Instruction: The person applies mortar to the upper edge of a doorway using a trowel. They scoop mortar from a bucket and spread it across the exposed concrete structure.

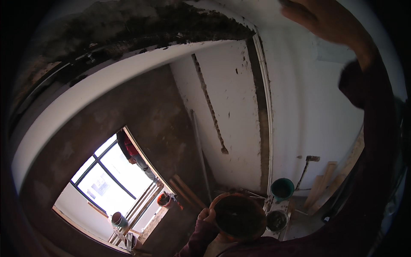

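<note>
Low and near, left hand [204,215] clamped on rim of round orange bowl [238,216] — right hand [319,19] raised far up, fingers open, against white wall [308,107].

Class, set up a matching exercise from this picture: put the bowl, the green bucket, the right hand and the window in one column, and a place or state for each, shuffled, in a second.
1. bowl
2. green bucket
3. right hand
4. window

A. raised to the white wall
B. bright, lower left
C. held by the left hand
D. on the floor by the corner

Pairs: 1-C, 2-D, 3-A, 4-B
</note>
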Demonstrator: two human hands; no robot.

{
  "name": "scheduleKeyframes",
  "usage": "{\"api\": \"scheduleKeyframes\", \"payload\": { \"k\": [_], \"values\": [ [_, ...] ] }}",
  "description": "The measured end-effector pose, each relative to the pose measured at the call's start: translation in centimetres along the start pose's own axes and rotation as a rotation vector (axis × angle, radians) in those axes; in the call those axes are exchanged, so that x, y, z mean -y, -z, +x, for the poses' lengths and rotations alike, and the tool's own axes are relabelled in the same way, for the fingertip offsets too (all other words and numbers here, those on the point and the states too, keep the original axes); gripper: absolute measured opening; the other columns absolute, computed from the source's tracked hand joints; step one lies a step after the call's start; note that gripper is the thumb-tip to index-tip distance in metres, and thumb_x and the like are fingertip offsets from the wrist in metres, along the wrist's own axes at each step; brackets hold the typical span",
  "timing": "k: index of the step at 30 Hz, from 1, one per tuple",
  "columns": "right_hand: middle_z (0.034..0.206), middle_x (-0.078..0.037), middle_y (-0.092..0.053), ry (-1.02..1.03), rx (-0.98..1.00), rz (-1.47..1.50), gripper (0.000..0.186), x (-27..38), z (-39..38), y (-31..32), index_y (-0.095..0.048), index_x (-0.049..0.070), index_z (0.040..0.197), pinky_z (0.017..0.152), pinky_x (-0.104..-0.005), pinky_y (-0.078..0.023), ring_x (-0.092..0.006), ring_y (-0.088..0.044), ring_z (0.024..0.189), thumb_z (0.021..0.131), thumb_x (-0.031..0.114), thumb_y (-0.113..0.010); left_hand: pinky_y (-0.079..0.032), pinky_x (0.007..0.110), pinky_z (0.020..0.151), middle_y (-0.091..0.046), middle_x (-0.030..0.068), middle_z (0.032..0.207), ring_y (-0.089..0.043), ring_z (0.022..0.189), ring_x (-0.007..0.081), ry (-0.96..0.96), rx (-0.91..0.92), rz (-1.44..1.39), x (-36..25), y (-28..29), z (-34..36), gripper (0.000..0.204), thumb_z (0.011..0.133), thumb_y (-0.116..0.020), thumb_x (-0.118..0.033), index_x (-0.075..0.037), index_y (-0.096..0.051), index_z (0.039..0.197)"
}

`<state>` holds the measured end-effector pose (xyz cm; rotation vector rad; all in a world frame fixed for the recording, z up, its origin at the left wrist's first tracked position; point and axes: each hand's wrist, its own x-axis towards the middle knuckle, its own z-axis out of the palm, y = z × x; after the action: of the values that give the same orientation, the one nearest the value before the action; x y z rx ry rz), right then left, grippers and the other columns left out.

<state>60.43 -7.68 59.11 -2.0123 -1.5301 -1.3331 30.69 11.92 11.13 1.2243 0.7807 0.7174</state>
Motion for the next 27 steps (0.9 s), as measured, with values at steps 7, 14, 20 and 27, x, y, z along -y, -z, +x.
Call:
{"api": "scheduleKeyframes", "payload": {
  "k": [7, 14, 20, 27],
  "values": [
    [0.068, -0.01, -0.054, 0.084, 0.389, 0.448, 0.025, 3.0, -16.3, -9.5, -0.056, 0.006, 0.086, 0.054, -0.0411, -0.046, -0.0277, -0.058, 0.057, 0.093, 0.03, -0.062, -0.047, 0.026, 0.071, -0.061, -0.0008, 0.089, -0.055, 0.082, 0.0067, 0.104, -0.035, 0.061, -2.9, -1.0, -2.4, 0.022, 0.104, -0.052, -0.025, -0.006, -0.059, 0.096],
    [0.074, -0.011, -0.058, 0.307, 0.598, 0.731, 0.024, 15.5, -32.7, -24.2, -0.055, 0.006, 0.088, 0.054, -0.0403, -0.051, -0.0286, -0.065, 0.066, 0.089, 0.027, -0.065, -0.05, 0.045, 0.076, -0.059, 0.0196, 0.097, -0.059, 0.09, 0.0356, -0.783, -0.006, 1.128, 1.2, 4.3, -2.8, 0.029, 0.082, -0.066, -0.009, 0.004, -0.06, 0.108],
    [0.079, -0.006, -0.06, 0.518, 0.665, 0.573, 0.012, 17.4, -33.7, -22.9, -0.057, 0.009, 0.087, 0.059, -0.0374, -0.054, -0.0232, -0.067, 0.072, 0.083, 0.017, -0.066, -0.045, 0.028, 0.068, -0.051, 0.0061, 0.094, -0.053, 0.078, 0.0125, -0.062, 0.013, 0.323, -0.1, 3.8, -9.8, 0.02, 0.104, -0.045, -0.014, 0.002, -0.057, 0.101],
    [0.081, -0.001, -0.059, 0.709, 0.624, 0.377, 0.009, 18.8, -32.3, -24.9, -0.06, 0.015, 0.087, 0.065, -0.0349, -0.046, -0.0191, -0.061, 0.079, 0.08, 0.014, -0.065, -0.046, 0.028, 0.071, -0.051, 0.0068, 0.093, -0.053, 0.08, 0.0115, -0.082, -0.007, 0.498, -1.9, 3.8, -12.2, 0.017, 0.1, -0.052, -0.014, 0.003, -0.057, 0.099]
  ]
}}
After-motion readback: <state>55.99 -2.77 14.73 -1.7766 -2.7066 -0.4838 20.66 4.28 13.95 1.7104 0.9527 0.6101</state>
